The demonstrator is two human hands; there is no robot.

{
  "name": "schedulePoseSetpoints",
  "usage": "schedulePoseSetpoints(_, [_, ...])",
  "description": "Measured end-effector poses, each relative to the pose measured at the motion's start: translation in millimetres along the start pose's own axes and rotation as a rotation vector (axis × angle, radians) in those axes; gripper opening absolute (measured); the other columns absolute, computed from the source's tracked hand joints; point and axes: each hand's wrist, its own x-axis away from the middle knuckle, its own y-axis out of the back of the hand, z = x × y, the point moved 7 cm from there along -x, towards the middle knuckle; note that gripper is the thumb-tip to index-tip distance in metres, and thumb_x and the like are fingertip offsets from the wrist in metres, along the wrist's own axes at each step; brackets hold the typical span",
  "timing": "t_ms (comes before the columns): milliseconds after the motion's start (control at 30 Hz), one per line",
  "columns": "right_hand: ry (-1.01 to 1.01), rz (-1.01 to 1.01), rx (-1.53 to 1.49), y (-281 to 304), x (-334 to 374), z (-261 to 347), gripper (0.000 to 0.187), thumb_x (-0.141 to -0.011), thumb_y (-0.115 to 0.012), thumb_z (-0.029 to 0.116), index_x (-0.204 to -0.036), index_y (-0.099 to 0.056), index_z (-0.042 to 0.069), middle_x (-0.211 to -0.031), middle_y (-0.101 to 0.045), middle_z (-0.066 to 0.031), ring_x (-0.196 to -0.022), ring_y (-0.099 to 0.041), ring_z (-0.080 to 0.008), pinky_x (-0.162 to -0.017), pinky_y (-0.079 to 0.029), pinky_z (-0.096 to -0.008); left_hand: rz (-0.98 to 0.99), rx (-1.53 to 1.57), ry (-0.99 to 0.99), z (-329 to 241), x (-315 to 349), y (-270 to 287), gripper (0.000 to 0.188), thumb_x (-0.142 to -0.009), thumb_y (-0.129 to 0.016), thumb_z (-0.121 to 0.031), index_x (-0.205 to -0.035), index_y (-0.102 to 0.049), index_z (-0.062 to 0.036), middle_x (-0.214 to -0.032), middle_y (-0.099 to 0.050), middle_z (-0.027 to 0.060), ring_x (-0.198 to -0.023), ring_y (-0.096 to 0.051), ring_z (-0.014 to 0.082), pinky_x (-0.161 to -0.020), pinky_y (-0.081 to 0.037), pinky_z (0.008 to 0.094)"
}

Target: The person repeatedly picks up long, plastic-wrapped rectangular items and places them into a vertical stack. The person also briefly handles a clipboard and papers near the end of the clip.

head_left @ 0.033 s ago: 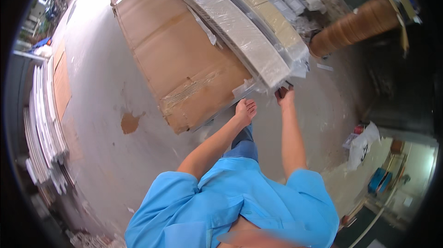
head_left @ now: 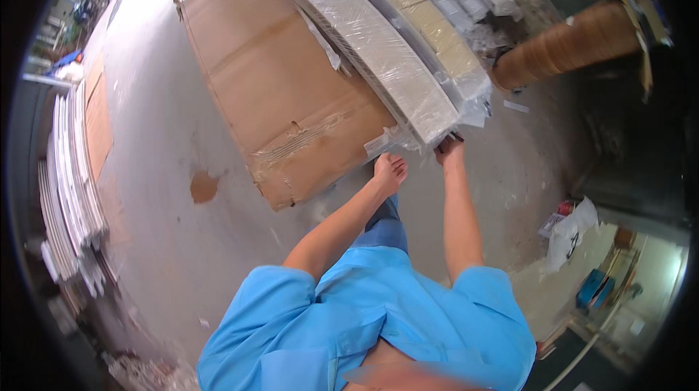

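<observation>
My left hand is closed with curled fingers, just off the near edge of a large brown cardboard sheet. Whatever it may hold is hidden. To its right, my right hand is closed at the near end of a long white bundle wrapped in clear plastic film. A small dark thing shows at its fingers, too small to name. Loose film hangs from the bundle's end between the two hands. The bundle lies along the right side of the cardboard.
More wrapped long packs lie right of the bundle. Beyond them, a brown roll lies at the right. White lengths are stacked at the far left. A white plastic bag rests on the grey floor at right.
My right hand has shifted slightly and its fingers now sit closer against the end of the bundle. The left hand has hardly moved. The view has tilted a little.
</observation>
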Motion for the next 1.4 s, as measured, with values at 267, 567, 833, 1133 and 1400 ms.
schedulePoseSetpoints(267, [-0.256,0.44,-0.016,-42,-19,15,0.052,-0.098,-0.039,0.041,-0.134,-0.054,0.008,-0.136,-0.058,-0.0099,-0.125,-0.054,-0.0301,-0.106,-0.044,-0.0458,-0.183,0.426,-0.12,4,-99,-59,0.045,-0.095,-0.033,-0.037,-0.116,-0.06,-0.007,-0.114,-0.066,0.0085,-0.109,-0.061,0.0228,-0.094,-0.049,0.0377])
schedulePoseSetpoints(567, [-0.456,0.395,0.013,-73,-1,1,0.048,-0.096,-0.038,0.034,-0.129,-0.057,0.004,-0.127,-0.062,-0.0159,-0.112,-0.062,-0.0351,-0.096,-0.051,-0.0537,-0.385,0.452,-0.349,-1,-84,-50,0.047,-0.096,-0.03,-0.039,-0.113,-0.061,-0.0077,-0.109,-0.065,0.0104,-0.101,-0.061,0.0247,-0.09,-0.048,0.0407])
schedulePoseSetpoints(833, [-0.533,0.548,0.156,-41,115,-35,0.045,-0.097,-0.041,0.037,-0.122,-0.061,0.005,-0.122,-0.065,-0.0135,-0.11,-0.063,-0.0306,-0.096,-0.051,-0.0476,0.014,0.437,-0.188,-18,66,2,0.063,-0.099,-0.018,-0.044,-0.119,-0.061,-0.0037,-0.111,-0.068,0.0158,-0.103,-0.066,0.031,-0.091,-0.053,0.0462])
schedulePoseSetpoints(1133, [-0.236,0.769,0.825,-121,232,-175,0.056,-0.1,-0.04,0.049,-0.137,-0.048,0.007,-0.126,-0.061,-0.0109,-0.116,-0.06,-0.0259,-0.093,-0.052,-0.0447,0.185,0.303,-0.549,-67,183,175,0.065,-0.103,-0.022,-0.051,-0.145,-0.045,-0.0075,-0.141,-0.054,0.0081,-0.127,-0.052,0.0222,-0.108,-0.039,0.0396])
schedulePoseSetpoints(1400, [-0.144,1.047,0.727,-173,406,-358,0.045,-0.099,-0.045,0.04,-0.129,-0.051,0.007,-0.116,-0.062,-0.0078,-0.103,-0.064,-0.0247,-0.083,-0.057,-0.0409,-0.009,0.116,-0.67,-126,273,381,0.073,-0.103,-0.022,-0.058,-0.14,-0.05,-0.0014,-0.141,-0.051,0.0184,-0.13,-0.049,0.0279,-0.107,-0.039,0.0428])
